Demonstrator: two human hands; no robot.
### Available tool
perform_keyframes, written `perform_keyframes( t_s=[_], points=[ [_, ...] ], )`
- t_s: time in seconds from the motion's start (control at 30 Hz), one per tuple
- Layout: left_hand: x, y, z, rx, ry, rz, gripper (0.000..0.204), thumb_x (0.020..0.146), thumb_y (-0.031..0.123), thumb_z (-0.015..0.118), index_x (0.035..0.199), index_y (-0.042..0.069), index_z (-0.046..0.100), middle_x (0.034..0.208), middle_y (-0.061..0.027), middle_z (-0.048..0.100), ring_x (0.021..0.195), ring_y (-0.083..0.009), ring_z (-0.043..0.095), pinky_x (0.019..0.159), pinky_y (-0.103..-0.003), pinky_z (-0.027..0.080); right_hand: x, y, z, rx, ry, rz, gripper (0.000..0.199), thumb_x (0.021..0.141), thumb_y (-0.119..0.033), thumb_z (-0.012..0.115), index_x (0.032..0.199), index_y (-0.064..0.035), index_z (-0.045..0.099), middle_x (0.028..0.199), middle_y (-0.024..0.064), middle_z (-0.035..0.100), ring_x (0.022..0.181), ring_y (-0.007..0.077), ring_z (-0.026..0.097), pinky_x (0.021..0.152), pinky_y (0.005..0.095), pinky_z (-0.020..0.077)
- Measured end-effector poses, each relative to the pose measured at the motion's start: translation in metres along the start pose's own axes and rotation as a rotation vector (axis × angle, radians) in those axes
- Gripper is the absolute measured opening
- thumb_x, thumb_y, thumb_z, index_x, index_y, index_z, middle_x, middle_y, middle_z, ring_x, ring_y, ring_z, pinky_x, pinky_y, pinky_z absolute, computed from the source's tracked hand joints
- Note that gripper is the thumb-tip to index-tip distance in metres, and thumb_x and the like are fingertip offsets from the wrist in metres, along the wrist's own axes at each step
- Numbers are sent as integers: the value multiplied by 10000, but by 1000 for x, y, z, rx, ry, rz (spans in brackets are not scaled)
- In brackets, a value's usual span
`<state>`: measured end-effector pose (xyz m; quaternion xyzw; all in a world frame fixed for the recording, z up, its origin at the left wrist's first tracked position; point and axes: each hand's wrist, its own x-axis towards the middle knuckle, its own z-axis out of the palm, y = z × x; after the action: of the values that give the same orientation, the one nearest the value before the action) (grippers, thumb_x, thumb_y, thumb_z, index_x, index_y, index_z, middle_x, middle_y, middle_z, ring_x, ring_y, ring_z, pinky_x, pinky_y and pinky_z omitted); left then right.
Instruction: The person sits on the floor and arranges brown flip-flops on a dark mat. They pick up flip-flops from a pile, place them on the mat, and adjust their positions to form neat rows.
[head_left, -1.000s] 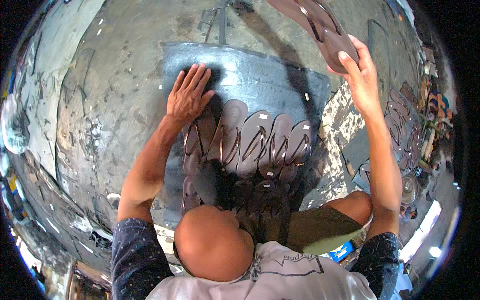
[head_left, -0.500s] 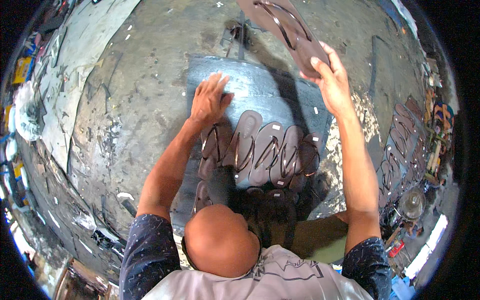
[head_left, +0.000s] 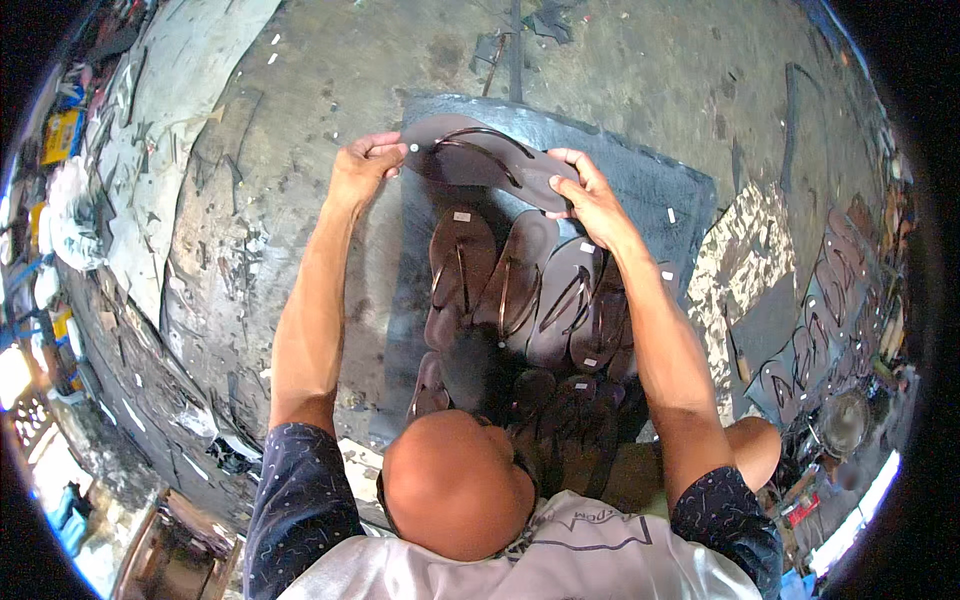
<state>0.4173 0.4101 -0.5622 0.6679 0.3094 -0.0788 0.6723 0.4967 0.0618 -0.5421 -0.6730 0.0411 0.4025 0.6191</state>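
Note:
A brown flip-flop (head_left: 470, 165) with shiny dark straps lies level between my two hands above the far part of a dark sheet (head_left: 640, 180). My left hand (head_left: 368, 168) pinches its tip end, next to a small white dot on the sole. At the other end my right hand (head_left: 592, 198) grips the heel, thumb on top. Just nearer than the held one, a row of similar flip-flops lies on the sheet, among them a left one (head_left: 462, 250) with a white tag. More of them, in shadow, sit close to my body.
Several more flip-flops (head_left: 810, 315) lie in a group at the far right. Beside the sheet is a pale speckled patch (head_left: 745, 240) of floor. Light sheeting (head_left: 190, 120) covers the floor at left, with scraps around it. A round metal dish (head_left: 845, 420) stands at lower right.
My right hand has brought the flip-flop down and left, turning it from steep to nearly level. My left hand, empty and spread before, has moved left and taken its tip.

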Motion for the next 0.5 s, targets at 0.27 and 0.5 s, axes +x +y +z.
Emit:
perform_keyframes(
  t_s=[0.27,0.5],
  points=[
    [10,-19,4,103,35,-41,407,869,182,793,1179,-50,670,819,1,696,651,-43,560,576,-184,411,5,19,-19,-503,132,-189,391,947,-113,673,1335,-139,633,1120,53,566,924,123,544,774,279,501],
    [11,-17,10,146,63,-51,357,874,187,797,1116,-52,687,777,2,688,641,-41,564,554,-187,401,5,18,-21,-659,144,-253,381,917,-148,719,1294,-163,667,947,39,504,840,150,493,788,289,450]
  ],
)
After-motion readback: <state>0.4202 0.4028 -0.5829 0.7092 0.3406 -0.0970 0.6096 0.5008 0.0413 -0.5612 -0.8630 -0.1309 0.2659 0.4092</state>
